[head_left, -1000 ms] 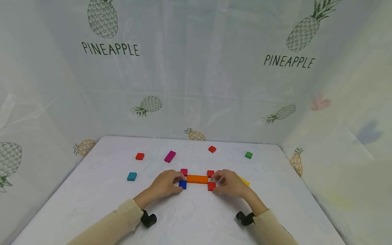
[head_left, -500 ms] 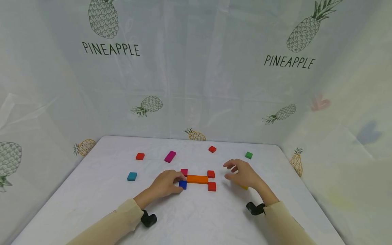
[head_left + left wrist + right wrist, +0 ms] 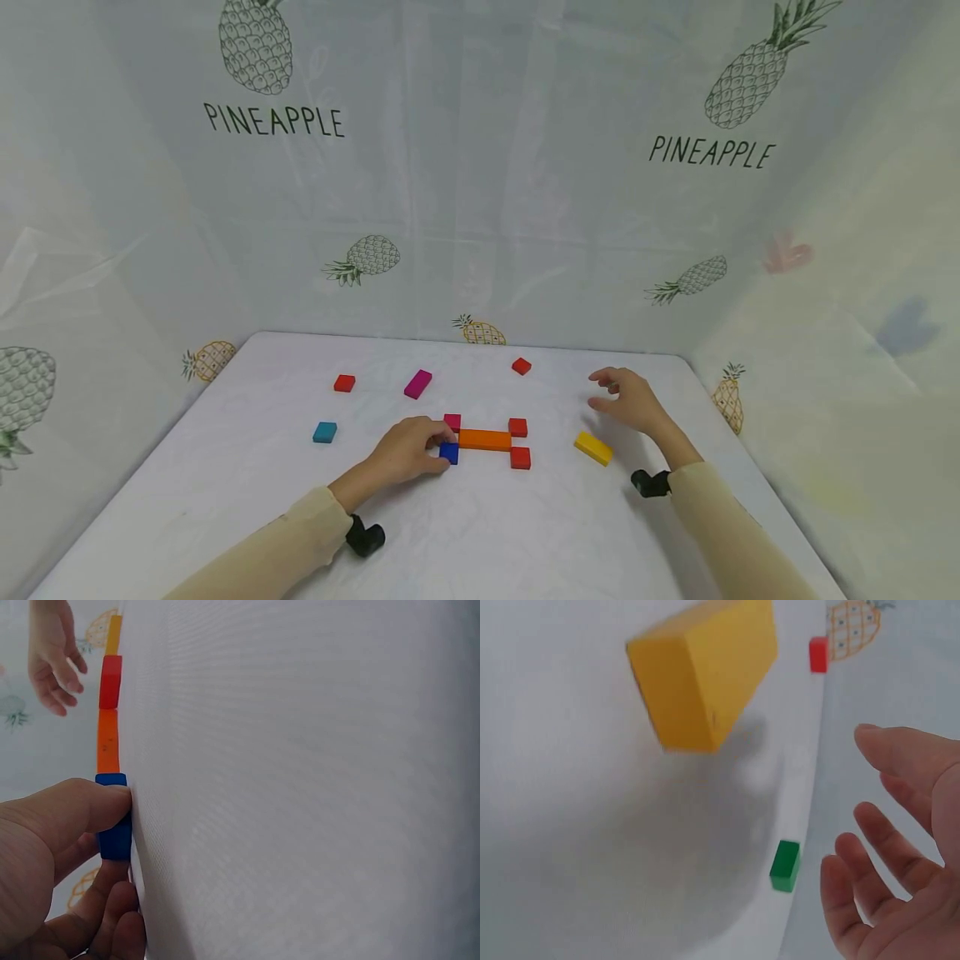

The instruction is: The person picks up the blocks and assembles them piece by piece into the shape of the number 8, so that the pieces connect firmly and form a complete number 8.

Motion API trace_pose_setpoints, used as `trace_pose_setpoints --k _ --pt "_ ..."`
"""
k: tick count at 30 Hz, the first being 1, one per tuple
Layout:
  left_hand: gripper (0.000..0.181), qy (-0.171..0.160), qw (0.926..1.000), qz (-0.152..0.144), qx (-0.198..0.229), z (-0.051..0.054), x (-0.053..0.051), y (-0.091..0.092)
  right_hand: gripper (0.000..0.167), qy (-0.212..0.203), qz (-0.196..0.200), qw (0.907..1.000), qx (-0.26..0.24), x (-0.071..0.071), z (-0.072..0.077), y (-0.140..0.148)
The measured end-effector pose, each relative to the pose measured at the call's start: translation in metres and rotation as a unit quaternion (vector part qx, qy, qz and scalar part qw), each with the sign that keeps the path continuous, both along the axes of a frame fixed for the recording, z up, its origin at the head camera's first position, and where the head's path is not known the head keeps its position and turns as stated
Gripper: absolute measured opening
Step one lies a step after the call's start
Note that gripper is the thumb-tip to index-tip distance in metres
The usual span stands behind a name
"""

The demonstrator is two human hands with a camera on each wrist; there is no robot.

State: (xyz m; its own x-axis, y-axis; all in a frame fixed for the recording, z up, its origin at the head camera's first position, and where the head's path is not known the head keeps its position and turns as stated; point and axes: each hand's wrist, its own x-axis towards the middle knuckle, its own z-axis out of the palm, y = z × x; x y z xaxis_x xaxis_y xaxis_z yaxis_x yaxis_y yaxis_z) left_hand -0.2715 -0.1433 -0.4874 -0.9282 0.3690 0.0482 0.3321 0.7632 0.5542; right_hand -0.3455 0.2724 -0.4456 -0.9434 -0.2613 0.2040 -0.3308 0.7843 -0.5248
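Note:
My left hand (image 3: 407, 451) pinches a small blue block (image 3: 448, 452) between thumb and fingers, down on the table. The blue block lies at the left end of a long orange block (image 3: 485, 440), with a pink block (image 3: 452, 422) at the far left corner. Two red blocks sit at the orange block's right end, a far red block (image 3: 517, 427) and a near red block (image 3: 521, 457). My right hand (image 3: 630, 402) is raised, holding nothing, fingers loosely bent. In the right wrist view a green block (image 3: 784, 866) lies beyond its fingers; the head view hides it behind the hand.
A yellow block (image 3: 593, 447) lies right of the row, near the right forearm. Farther back are a magenta block (image 3: 417, 384), a left red block (image 3: 344, 383) and a rear red block (image 3: 521, 366). A teal block (image 3: 325, 432) lies left, on the white-covered table (image 3: 225, 500).
My right hand has let go of the red blocks and moved right and away from me, past the yellow block, which is uncovered. The left hand stays on the blue block.

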Motion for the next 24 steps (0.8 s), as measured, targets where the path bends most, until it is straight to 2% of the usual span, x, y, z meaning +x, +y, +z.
trace_pose_setpoints --k 7,19,24 --pt "0.03 -0.001 1.0 -0.005 0.003 0.001 -0.001 0.0 0.044 0.01 -0.024 0.9997 0.004 -0.016 -0.004 0.016" --pt "0.03 0.002 1.0 -0.007 0.001 -0.001 0.0 -0.001 0.052 -0.03 -0.067 0.9973 0.005 -0.039 -0.016 0.029" --pt "0.031 0.002 1.0 -0.004 -0.002 -0.001 0.0 -0.001 0.054 -0.039 -0.072 0.9967 0.003 -0.049 -0.024 0.036"
